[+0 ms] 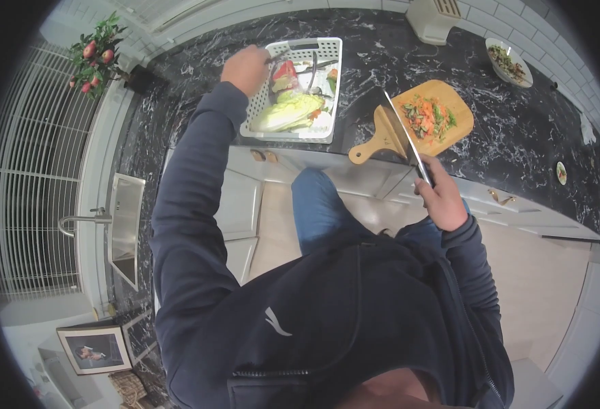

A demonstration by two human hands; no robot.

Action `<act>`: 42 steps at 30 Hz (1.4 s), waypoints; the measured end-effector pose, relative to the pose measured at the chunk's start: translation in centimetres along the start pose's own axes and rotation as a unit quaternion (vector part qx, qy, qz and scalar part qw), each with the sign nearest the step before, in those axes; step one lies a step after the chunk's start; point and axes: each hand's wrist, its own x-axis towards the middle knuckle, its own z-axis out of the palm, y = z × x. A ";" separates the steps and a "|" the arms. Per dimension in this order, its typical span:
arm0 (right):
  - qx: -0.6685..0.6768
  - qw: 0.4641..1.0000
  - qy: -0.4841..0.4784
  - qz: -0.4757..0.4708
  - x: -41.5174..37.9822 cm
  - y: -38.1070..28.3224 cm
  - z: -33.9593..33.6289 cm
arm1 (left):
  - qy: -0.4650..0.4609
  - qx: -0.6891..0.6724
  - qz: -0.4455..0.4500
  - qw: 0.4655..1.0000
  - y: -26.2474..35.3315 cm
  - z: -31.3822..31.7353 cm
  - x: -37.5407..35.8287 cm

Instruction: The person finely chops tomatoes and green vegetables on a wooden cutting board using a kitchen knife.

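My right hand point(440, 194) is closed round the handle of a knife point(403, 131), whose blade lies over the left side of a wooden cutting board point(460, 109). Chopped orange and green vegetables point(428, 117) are heaped on the board. My left hand point(247, 70) is at the upper left edge of a white plastic basket point(339, 75), its fingers around something dark that I cannot make out. Inside the basket are a pale green leafy vegetable point(290, 113), a red item point(285, 76) and several smaller pieces.
A bowl of chopped food point(508, 63) stands at the back right, near a knife block point(433, 20). A small round item point(561, 172) lies at the right. The sink point(124, 221) and a potted plant with red fruit point(97, 58) are on the left.
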 end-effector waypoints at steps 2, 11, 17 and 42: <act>0.017 1.000 -0.003 -0.013 0.2 -0.2 -0.1 | 0.007 -0.129 -0.035 0.991 0.8 -1.4 -1.7; 0.036 0.998 -0.008 0.048 1.0 -1.1 -1.3 | -0.050 -0.467 -0.039 0.882 18.1 1.7 -7.5; 0.044 0.997 -0.032 0.061 1.3 -1.2 -1.8 | -0.096 -0.371 -0.056 0.922 21.0 5.7 -6.5; -0.062 0.996 -0.063 0.025 3.7 -1.1 -1.4 | 0.118 -0.436 0.108 0.886 21.2 10.5 -5.4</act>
